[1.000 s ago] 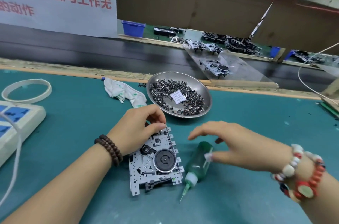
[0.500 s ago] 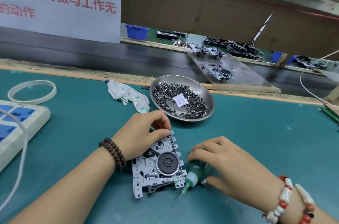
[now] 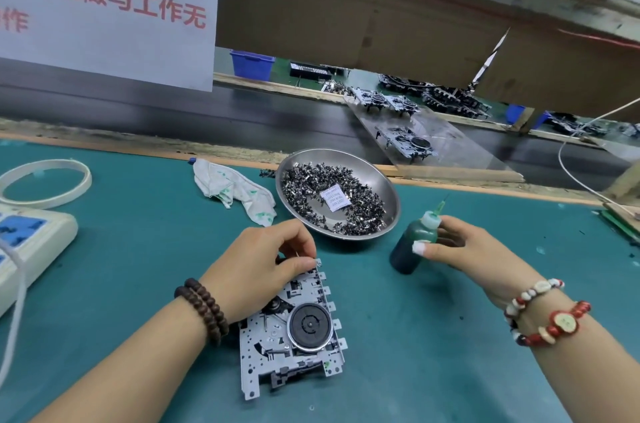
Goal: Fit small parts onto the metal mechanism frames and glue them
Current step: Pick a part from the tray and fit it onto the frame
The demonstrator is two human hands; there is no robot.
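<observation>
Nearest me, the perforated grey metal mechanism frame [image 3: 294, 332] lies flat on the teal mat, left hand [image 3: 256, 270] pinching at its far corner. Right hand [image 3: 464, 246] has picked the dark green glue bottle [image 3: 410, 242] off the mat, fingers wrapped round it, nozzle up, so gluing looks next. Bare mat right; shiny steel dish of small dark parts [image 3: 337, 194] just behind.

A green-topped bench [image 3: 433, 336] carries a mechanism frame [image 3: 294, 332], parts dish [image 3: 384, 180], rag [image 3: 235, 188] and power strip [image 3: 31, 239].
</observation>
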